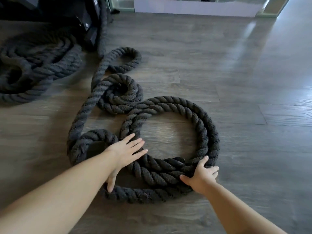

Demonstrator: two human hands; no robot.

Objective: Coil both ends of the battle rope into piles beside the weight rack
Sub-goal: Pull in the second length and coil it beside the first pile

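A thick black battle rope [199, 119] lies on the wood floor in a wide ring of stacked loops before me, with smaller loops [121, 92] trailing back toward the black weight rack [81, 19]. A second pile of the same rope [33, 71] sits at the left beside the rack. My left hand [125, 151] rests flat on the ring's left side, fingers spread, thumb hooked around the lowest strand. At the ring's lower right, my right hand [201, 176] grips the stacked strands. The rope's capped end [94, 148] lies just left of my left wrist.
Grey wood-plank floor [253, 115] stretches open to the right and front. A white low panel [194, 7] and glass wall run along the far edge. The rack's black base stands at the top left.
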